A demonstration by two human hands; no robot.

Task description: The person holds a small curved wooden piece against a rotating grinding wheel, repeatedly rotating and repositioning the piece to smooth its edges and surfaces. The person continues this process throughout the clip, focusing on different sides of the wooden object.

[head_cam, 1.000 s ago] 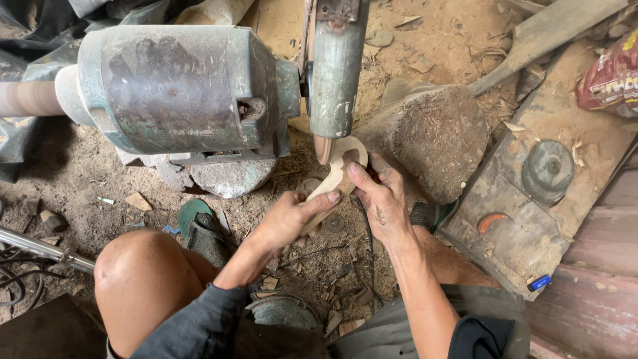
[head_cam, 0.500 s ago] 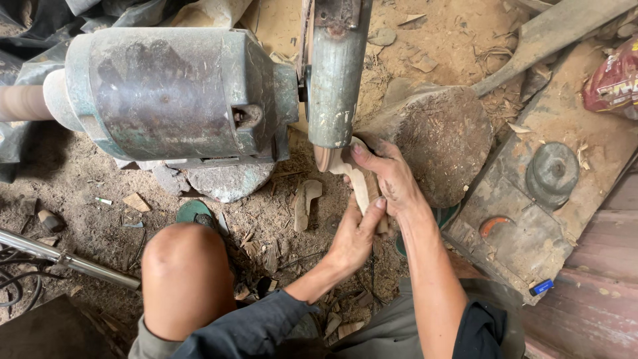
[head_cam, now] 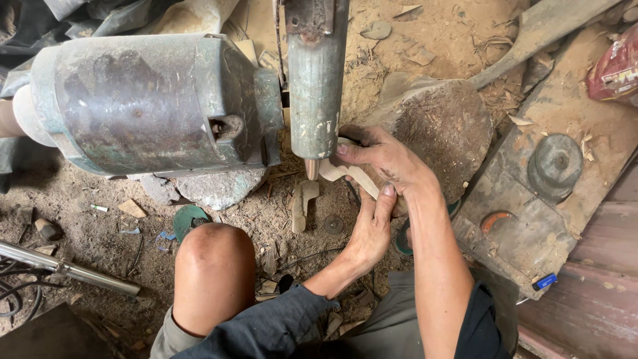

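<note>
Wooden piece [head_cam: 351, 174] clamped in right hand [head_cam: 385, 159] and left hand [head_cam: 372, 226], far end hidden behind spindle [head_cam: 316, 86]

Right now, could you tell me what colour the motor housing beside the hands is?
Dull grey-green metal with dark rusty patches on the motor housing, seen in the head view.

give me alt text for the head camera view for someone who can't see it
Seen from above, a person's right hand and left hand press a small pale wooden piece against the tip of a worn green machine arm. A large metal motor sits to the left on the sawdust-covered ground, the person's bare knee below.
</note>
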